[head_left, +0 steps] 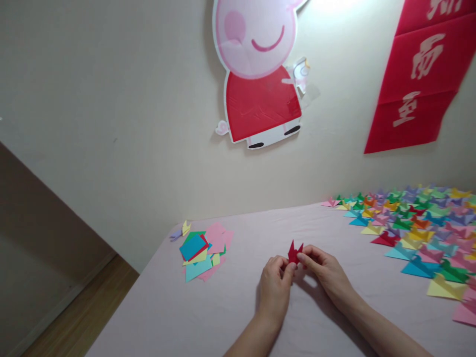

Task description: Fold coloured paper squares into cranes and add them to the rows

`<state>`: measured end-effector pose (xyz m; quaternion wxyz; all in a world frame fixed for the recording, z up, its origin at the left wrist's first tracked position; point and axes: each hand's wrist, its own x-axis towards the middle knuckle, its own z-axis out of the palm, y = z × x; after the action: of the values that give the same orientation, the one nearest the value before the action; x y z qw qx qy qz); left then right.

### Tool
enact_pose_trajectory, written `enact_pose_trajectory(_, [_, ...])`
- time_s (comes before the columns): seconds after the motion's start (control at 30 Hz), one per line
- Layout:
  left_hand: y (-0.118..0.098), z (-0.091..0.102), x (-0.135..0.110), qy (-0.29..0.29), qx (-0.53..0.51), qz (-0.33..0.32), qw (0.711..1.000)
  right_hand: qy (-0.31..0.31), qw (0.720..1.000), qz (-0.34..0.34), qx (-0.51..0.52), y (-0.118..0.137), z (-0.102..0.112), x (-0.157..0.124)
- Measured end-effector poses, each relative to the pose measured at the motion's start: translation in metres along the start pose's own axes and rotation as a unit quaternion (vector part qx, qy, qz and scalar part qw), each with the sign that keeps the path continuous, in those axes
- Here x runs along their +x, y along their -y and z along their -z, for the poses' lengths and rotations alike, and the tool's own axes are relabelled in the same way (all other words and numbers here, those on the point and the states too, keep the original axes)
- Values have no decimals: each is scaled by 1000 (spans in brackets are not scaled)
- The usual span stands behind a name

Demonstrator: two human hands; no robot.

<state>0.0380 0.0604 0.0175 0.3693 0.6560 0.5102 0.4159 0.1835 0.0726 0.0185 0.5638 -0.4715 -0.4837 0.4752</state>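
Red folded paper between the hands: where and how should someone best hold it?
Probably pinch the red folded paper low on its body, coming from both sides as the left hand and right hand do; its two slim points stick upward and would likely bend if gripped.

One head camera looks forward and down (from moderately near), above and behind the gripped red, pointed folded paper (294, 254).

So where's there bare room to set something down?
Bare cloth lies between the paper pile and the left hand, beyond the red folded paper toward the wall, and between the right hand and the folded-paper rows. Those rows crowd the right side.
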Motion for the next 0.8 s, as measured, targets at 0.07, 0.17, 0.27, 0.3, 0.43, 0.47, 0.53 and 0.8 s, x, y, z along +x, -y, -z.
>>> enact_pose_trajectory(0.07, [1, 0, -1, 2, 19, -11, 1000, -10, 1000, -6, 3, -2, 1, 0])
enact_pose_trajectory(0.17, [0, 0, -2, 3, 56, -32, 998, -14, 1000, -15, 6, -4, 3, 0])
enact_pose_trajectory(0.27, [-1, 0, -2, 4, 91, -47, 995, -2, 1000, -17, 25, -6, 3, 0])
enact_pose_trajectory(0.3, [-1, 0, -3, 5, 99, -53, 994, 7, 999, -14, 36, -5, 2, 0])
enact_pose_trajectory(0.43, [0, 0, -3, 4, 95, -62, 994, 42, 997, 0, 64, -1, -1, -2])
enact_pose_trajectory(0.47, [0, 1, -2, 2, 95, -61, 994, 47, 997, -1, 67, 0, -2, -3])
enact_pose_trajectory(0.53, [0, 1, -2, 0, 100, -63, 993, 54, 996, -4, 71, 3, -4, -4])
enact_pose_trajectory(0.8, [2, -1, -1, 7, 104, -59, 993, 34, 999, 8, 38, 9, -2, -4])
